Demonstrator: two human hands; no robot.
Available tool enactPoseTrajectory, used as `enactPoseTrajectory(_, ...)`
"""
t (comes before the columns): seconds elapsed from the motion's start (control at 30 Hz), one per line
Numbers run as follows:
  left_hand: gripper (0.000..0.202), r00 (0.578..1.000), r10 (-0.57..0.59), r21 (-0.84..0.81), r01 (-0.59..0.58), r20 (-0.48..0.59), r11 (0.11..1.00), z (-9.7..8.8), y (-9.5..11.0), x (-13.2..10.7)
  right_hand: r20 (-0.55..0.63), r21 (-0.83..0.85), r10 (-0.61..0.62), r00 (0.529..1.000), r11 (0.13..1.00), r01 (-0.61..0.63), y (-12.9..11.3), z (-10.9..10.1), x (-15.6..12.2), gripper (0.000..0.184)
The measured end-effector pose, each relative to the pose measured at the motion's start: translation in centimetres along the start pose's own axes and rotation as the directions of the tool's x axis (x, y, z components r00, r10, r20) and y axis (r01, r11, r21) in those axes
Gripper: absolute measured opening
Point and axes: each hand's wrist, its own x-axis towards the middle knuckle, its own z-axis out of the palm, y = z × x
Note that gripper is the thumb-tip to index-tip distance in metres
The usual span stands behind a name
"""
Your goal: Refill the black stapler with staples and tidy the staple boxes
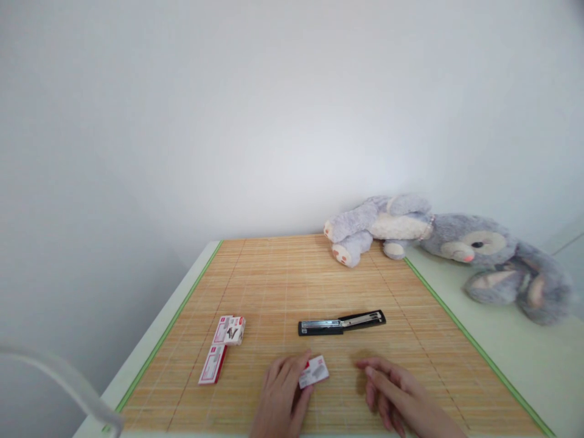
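My left hand (283, 389) is closed on a small white and red box (314, 371), its left end covered by my fingers. To the right, my right hand (396, 392) is half curled with fingers apart and nothing in it, at or just above the bamboo mat (274, 280). Beyond both hands lies a black stapler (342, 323), swung fully open so that its metal inside shows.
On the left of the mat lie two flat pink and white boxes (212, 364) and a small box with a dark picture (235, 331). A grey plush rabbit (401, 226) lies along the wall at the back right. A pale curved cord (64, 377) crosses the lower left.
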Motion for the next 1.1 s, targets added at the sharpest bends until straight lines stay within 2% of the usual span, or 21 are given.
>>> enactPoseTrajectory(0.1, 0.063, 0.997, -0.004, -0.133, 0.013, 0.074, 0.991, 0.4, 2.6, 2.5, 0.077, 0.059, 0.065, 0.995, 0.996, -0.069, -0.1, 1.6, 1.0, 0.074)
enactPoseTrajectory(0.17, 0.067, 0.995, 0.003, -0.172, 0.014, 0.102, 0.985, 0.6, 3.5, 3.5, 0.101, 0.062, 0.072, 0.992, 0.995, -0.078, -0.2, 1.7, 1.2, 0.073)
enactPoseTrajectory(0.3, 0.074, 0.992, -0.026, -0.181, 0.048, 0.121, 0.982, 0.4, 3.6, 3.7, 0.065, -0.064, 0.061, 0.996, 0.996, -0.057, -0.5, 0.2, 1.0, 0.068)
enactPoseTrajectory(0.37, 0.073, 0.992, -0.068, -0.153, 0.084, 0.109, 0.985, -0.2, 3.1, 3.5, -0.015, -0.198, -0.042, 0.999, 0.979, 0.038, -0.6, -0.7, 0.7, 0.059)
enactPoseTrajectory(0.43, 0.059, 0.99, -0.102, -0.119, 0.113, 0.098, 0.986, -0.7, 2.6, 3.3, -0.053, -0.361, -0.185, 0.981, 0.92, 0.154, -1.0, -1.0, 0.6, 0.053)
enactPoseTrajectory(0.47, 0.051, 0.989, -0.11, -0.108, 0.12, 0.095, 0.987, -0.9, 2.4, 3.3, -0.039, -0.44, -0.236, 0.971, 0.877, 0.195, -1.2, -0.9, 0.7, 0.056)
enactPoseTrajectory(0.53, 0.04, 0.989, -0.114, -0.1, 0.123, 0.093, 0.987, -1.3, 2.0, 3.2, 0.021, -0.573, -0.26, 0.965, 0.788, 0.225, -1.8, -0.5, 1.0, 0.061)
enactPoseTrajectory(0.63, 0.035, 0.99, -0.115, -0.091, 0.122, 0.078, 0.988, -1.7, 1.5, 3.2, 0.064, -0.687, -0.251, 0.966, 0.691, 0.225, -2.7, -0.1, 1.4, 0.048)
enactPoseTrajectory(0.73, 0.033, 0.992, -0.107, -0.076, 0.112, 0.063, 0.991, -2.0, 0.7, 3.1, 0.052, -0.717, -0.246, 0.968, 0.665, 0.208, -3.4, -0.6, 1.4, 0.043)
enactPoseTrajectory(0.87, 0.035, 0.992, -0.114, -0.077, 0.119, 0.06, 0.99, -2.1, 0.3, 2.9, 0.016, -0.735, -0.253, 0.967, 0.653, 0.183, -4.5, -0.9, 1.1, 0.054)
enactPoseTrajectory(0.93, 0.035, 0.991, -0.121, -0.081, 0.126, 0.062, 0.989, -2.0, 0.4, 3.0, 0.019, -0.74, -0.281, 0.959, 0.641, 0.203, -5.5, -0.1, 1.0, 0.045)
enactPoseTrajectory(1.0, 0.036, 0.99, -0.123, -0.086, 0.128, 0.063, 0.988, -2.1, 0.6, 3.0, 0.058, -0.768, -0.305, 0.951, 0.596, 0.237, -6.9, 1.4, 1.3, 0.023)
enactPoseTrajectory(1.1, 0.036, 0.991, -0.12, -0.096, 0.125, 0.06, 0.988, -2.1, 0.7, 3.1, 0.165, -0.869, -0.297, 0.941, 0.406, 0.281, -8.8, 3.7, 2.1, 0.014)
